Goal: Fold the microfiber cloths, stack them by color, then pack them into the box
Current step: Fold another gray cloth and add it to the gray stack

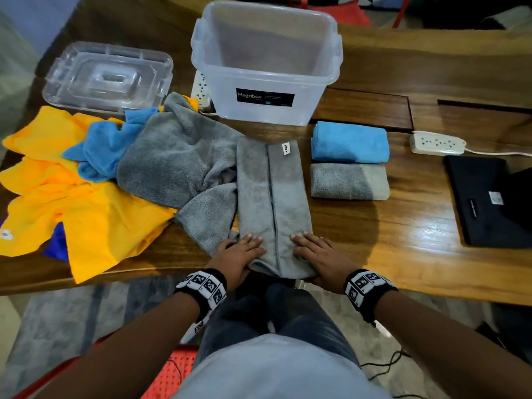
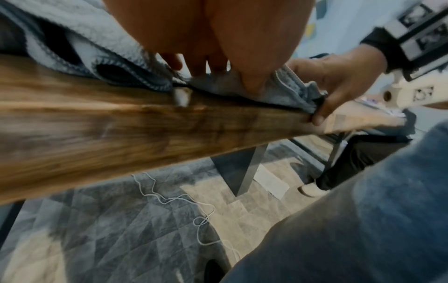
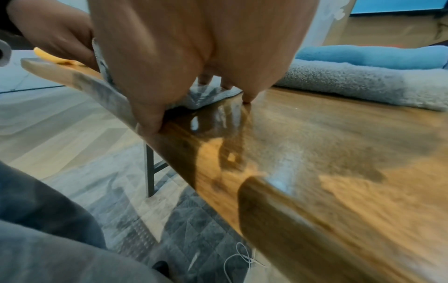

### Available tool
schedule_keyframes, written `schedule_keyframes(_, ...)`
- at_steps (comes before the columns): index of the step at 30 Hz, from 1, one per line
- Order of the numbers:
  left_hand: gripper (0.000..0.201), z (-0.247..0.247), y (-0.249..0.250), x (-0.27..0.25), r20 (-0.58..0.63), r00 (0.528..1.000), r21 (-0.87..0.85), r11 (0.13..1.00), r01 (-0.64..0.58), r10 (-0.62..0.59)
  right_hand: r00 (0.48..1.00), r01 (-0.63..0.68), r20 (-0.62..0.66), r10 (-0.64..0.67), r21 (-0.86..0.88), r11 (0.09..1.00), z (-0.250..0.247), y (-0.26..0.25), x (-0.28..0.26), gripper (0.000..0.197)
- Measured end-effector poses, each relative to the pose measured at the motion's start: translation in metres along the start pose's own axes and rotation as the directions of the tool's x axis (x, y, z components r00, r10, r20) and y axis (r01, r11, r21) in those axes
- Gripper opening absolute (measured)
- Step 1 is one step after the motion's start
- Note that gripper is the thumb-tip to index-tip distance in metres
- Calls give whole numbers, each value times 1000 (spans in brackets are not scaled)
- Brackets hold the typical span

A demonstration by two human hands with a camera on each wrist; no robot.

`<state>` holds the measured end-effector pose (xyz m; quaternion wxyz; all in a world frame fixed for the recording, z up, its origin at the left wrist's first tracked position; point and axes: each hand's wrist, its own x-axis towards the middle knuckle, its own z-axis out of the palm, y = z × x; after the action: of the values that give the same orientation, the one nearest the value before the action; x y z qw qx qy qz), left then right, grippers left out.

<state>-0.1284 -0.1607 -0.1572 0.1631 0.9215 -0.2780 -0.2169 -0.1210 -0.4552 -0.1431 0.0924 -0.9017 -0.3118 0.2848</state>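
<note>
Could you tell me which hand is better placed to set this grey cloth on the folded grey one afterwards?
Probably the right hand: the folded grey cloth lies on its side.

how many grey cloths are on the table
3 that show. One folded grey cloth lies right of centre, in front of the blue one; one long strip is under both hands; one loose grey cloth lies left of it. The pile may hide more.

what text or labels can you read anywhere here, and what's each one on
"Megabox": black label on the clear plastic box; the smaller print beside it is too small to read.
White tag on the long grey cloth: letters unclear.
White label and pale print on the black item: too small to read.
</note>
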Motion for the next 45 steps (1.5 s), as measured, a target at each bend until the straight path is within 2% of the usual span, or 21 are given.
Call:
schedule_keyframes(2,55,-3,-4,1,32,998,-106,993,49,-46,1000,7,-5,-7,75,997,-5,3,-1,63)
schedule_keyframes(6,49,-17,-1,5,13,989,-317,937,145,-149,999,-14,-32,21,206,978,-19,14,0,51)
schedule_keyframes(10,40,-21,0,10,6,921,-337,867,368,-389,985,-126,-70,160,349,929,-36,14,12,31)
schedule_keyframes(13,30,-29,1,18,-13,894,-452,800,394,-448,973,-182,-63,224,394,901,-44,20,24,27)
schedule_keyframes(16,32,-33,-2,25,-27,890,-557,746,365,-456,970,-202,-42,239,407,891,-50,33,33,24)
schedule_keyframes(19,42,-34,-5,29,-24,875,-577,721,382,-483,970,-203,-44,240,400,894,-51,39,38,29)
schedule_keyframes(24,27,-29,-12,37,-32,801,-548,681,486,-598,972,-194,-24,232,466,863,-56,39,43,22)
schedule_keyframes(26,24,-29,-14,41,-22,802,-558,673,485,-596,979,-174,-16,206,473,864,-61,37,44,18)
schedule_keyframes(31,16,-39,-18,48,-27,823,-629,650,427,-568,978,-186,8,209,493,850,-69,35,52,40)
schedule_keyframes(35,14,-44,-18,52,1,819,-607,651,457,-574,972,-205,-4,236,478,854,-69,36,58,28)
schedule_keyframes(41,34,-49,-13,55,32,769,-474,668,574,-639,949,-241,-63,310,492,837,-65,39,63,25)
schedule_keyframes(45,35,-51,-16,53,97,786,-542,630,556,-610,927,-280,-74,368,516,809,-64,40,64,42)
